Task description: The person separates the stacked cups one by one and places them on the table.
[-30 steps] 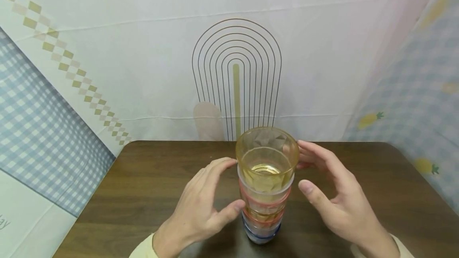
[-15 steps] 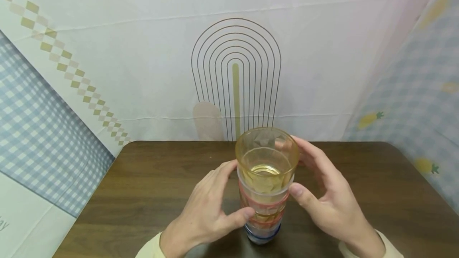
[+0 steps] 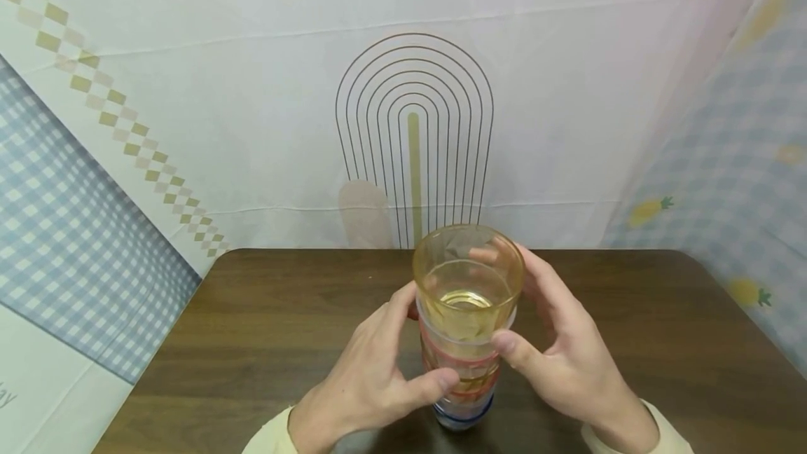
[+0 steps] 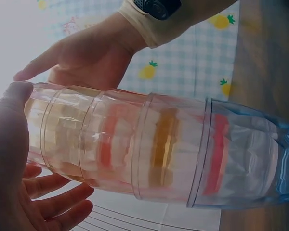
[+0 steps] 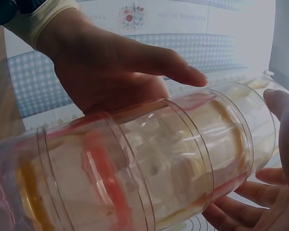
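Observation:
In the head view a tall upright stack of nested translucent cups (image 3: 469, 354) stands at the front middle of the wooden table. On top is a yellow cup (image 3: 463, 321); clear, pink and amber ones sit below, and a blue cup (image 3: 461, 420) is at the bottom. My left hand (image 3: 372, 373) grips the stack from the left, thumb across its front and fingers partly hidden behind. From the right, my right hand (image 3: 570, 352) grips it higher up, its thumb near the second rim. The left wrist view shows the stack (image 4: 168, 154) lengthwise between both hands.
The brown tabletop (image 3: 271, 321) reaches back to a white cloth wall (image 3: 265, 132) with printed arches. Blue checked cloth hangs at the left (image 3: 69, 230) and, with pineapples, at the right (image 3: 725, 181).
Both hands have closed in on the stack. The right thumb and fingers have moved left onto it, and the left thumb has slid further across its front. The stack stays almost in place.

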The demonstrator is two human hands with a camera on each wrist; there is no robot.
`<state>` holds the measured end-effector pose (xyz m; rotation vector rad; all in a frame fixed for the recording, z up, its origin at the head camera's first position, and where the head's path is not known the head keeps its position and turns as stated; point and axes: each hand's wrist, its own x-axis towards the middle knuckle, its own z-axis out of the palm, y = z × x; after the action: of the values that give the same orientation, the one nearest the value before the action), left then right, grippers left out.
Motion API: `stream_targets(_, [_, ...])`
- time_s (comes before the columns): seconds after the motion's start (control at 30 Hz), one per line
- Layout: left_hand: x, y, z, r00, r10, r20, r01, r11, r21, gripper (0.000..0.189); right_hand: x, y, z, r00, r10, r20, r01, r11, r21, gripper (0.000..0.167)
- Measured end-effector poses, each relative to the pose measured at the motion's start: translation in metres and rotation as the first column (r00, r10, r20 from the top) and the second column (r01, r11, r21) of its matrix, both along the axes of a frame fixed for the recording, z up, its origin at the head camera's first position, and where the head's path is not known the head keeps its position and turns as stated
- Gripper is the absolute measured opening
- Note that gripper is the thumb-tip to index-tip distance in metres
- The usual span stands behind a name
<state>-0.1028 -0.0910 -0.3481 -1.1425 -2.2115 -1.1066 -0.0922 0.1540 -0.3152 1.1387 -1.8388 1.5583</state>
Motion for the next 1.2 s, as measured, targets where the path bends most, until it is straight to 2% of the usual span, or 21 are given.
stream_targets(0.43, [0.000,0.007,0.004,0.998,-0.016,0.054,0.014,0.999,0.035,0.080,0.000,-0.005,0.005,1.000,0.029,0.003,-0.029,0.999,-0.018,0.077])
stream_targets(0.77, [-0.002,0.013,0.002,0.992,-0.071,0.104,0.060,0.993,0.105,0.081,0.001,-0.011,0.007,0.999,0.035,0.025,-0.034,0.999,-0.041,0.081])
stream_targets(0.9, [-0.003,0.018,0.000,0.983,-0.125,0.131,0.102,0.980,0.168,0.080,0.001,-0.012,0.008,0.998,0.036,0.057,-0.034,0.999,-0.038,0.087])
stream_targets(1.03, [-0.005,0.023,-0.002,0.967,-0.199,0.161,0.157,0.958,0.240,0.077,0.001,-0.012,0.008,0.995,0.017,0.103,-0.015,1.000,-0.023,0.096])
stream_targets(1.2, [-0.007,0.026,-0.004,0.954,-0.251,0.161,0.196,0.935,0.295,0.074,0.002,-0.013,0.008,0.993,0.018,0.117,-0.015,1.000,-0.023,0.097])
